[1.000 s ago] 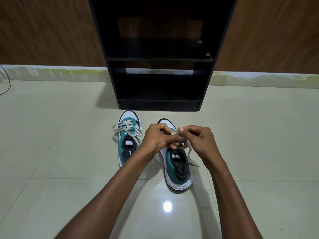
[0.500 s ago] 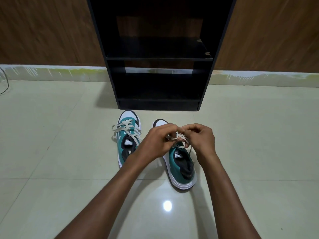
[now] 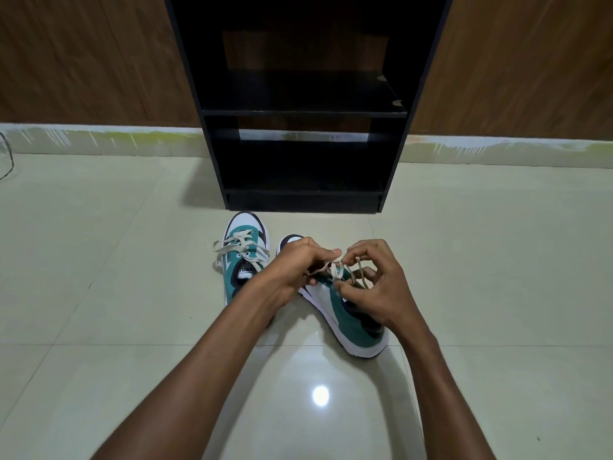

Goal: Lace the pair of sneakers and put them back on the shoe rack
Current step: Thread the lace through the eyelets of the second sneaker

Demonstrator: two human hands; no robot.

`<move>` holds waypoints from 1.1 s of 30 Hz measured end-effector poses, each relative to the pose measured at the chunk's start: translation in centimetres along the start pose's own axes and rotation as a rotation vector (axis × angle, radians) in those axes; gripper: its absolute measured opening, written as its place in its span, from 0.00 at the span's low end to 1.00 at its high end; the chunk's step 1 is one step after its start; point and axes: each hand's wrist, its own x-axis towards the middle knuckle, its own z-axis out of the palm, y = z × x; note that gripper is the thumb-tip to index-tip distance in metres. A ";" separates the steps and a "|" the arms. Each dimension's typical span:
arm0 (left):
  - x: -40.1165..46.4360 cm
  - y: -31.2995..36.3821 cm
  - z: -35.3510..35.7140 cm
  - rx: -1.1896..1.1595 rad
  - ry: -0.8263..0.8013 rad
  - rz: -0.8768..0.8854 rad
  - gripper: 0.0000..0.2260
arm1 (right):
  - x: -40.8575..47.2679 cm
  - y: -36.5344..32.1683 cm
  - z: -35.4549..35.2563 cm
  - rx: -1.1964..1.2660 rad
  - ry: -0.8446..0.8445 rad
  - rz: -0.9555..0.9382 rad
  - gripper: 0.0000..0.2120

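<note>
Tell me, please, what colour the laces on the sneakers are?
Cream, an off-white beige, seen best in the head view on the left sneaker's laces.

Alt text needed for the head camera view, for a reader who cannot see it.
Both hands, left hand and right hand, pinch the cream lace of the right-side green-and-white sneaker on a pale tiled floor. The other sneaker lies beside it, loosely laced, before a black shoe rack.

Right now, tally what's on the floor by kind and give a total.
Sneakers: 2, left one, right one
Shoe racks: 1
Total: 3
</note>
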 end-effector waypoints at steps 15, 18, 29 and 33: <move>0.3 -0.7 -1.9 -0.316 0.218 -0.218 0.13 | -0.8 1.1 -0.7 0.362 0.205 0.217 0.08; 0.6 -0.8 -1.8 -0.420 0.286 -0.180 0.14 | -1.5 1.9 -0.9 0.535 0.290 0.256 0.12; 0.3 -0.5 -1.5 -0.408 0.060 -0.021 0.15 | -0.8 -0.3 -0.6 0.698 0.131 0.188 0.14; 0.8 -0.8 -1.4 -0.409 0.006 0.023 0.17 | -0.7 -1.1 -0.4 0.676 0.032 0.252 0.15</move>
